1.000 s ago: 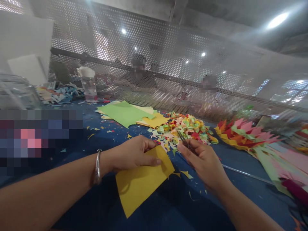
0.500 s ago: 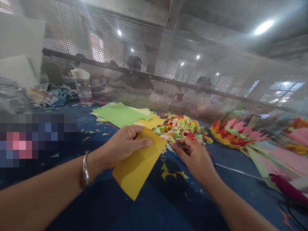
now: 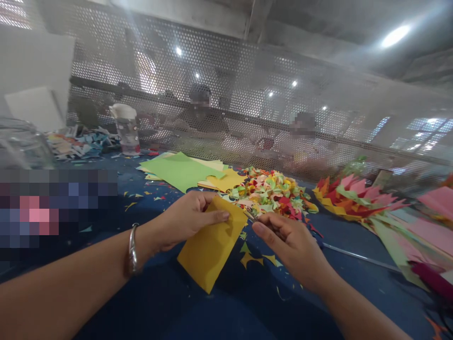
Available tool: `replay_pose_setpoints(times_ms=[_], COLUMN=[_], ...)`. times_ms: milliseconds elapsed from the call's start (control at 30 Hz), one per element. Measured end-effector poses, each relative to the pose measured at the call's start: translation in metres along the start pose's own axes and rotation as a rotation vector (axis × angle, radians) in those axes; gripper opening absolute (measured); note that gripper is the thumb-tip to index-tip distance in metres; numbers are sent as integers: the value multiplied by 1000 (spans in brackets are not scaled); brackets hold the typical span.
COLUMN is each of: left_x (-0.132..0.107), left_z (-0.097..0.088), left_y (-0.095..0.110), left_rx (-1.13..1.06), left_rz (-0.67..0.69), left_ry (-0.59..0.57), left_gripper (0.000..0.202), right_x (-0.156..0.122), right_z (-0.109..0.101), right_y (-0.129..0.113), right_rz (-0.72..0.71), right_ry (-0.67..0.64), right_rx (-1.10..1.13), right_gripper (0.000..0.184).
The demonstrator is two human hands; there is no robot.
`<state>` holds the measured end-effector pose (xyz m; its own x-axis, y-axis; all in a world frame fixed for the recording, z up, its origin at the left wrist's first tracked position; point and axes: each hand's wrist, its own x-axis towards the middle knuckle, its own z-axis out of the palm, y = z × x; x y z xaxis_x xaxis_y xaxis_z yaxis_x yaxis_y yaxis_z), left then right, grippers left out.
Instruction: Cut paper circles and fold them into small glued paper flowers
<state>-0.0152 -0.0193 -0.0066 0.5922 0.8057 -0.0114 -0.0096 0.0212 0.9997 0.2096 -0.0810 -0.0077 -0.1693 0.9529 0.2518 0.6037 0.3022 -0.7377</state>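
My left hand (image 3: 184, 218) pinches a yellow sheet of paper (image 3: 212, 248) by its upper edge, thumb on top, and holds it tilted above the blue table (image 3: 148, 302). My right hand (image 3: 290, 243) is closed on small scissors (image 3: 249, 216), whose thin blades point left and meet the sheet's upper right corner. A silver bangle (image 3: 132, 250) circles my left wrist. Yellow paper offcuts (image 3: 253, 259) lie on the cloth just below the sheet.
A heap of small coloured paper pieces (image 3: 272, 189) lies behind my hands, with green and yellow sheets (image 3: 180, 170) to its left. Pointed red, orange and pink cut-outs (image 3: 350, 198) sit at right. A perforated metal screen (image 3: 247, 94) stands behind, people beyond it. A clear cup (image 3: 125, 128) stands far left.
My left hand lifted the yellow sheet off the table and turned it more upright. My right hand brought the scissors left until their tips reached the sheet's corner.
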Motion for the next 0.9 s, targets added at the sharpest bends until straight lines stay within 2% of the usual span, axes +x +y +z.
replay_pose_setpoints(times_ms=[367, 700, 900], left_x=[-1, 1, 0], left_z=[4, 2, 4], left_y=[3, 1, 3], left_rx=[6, 33, 41], left_rz=[0, 36, 21], left_ry=[-23, -58, -37], left_gripper=[18, 20, 19], right_x=[-2, -2, -3], right_z=[-1, -1, -2], right_y=[-3, -2, -4], right_rz=[-26, -27, -28], right_ry=[-24, -26, -27], right_rx=[-50, -74, -76], right_gripper=[34, 36, 37])
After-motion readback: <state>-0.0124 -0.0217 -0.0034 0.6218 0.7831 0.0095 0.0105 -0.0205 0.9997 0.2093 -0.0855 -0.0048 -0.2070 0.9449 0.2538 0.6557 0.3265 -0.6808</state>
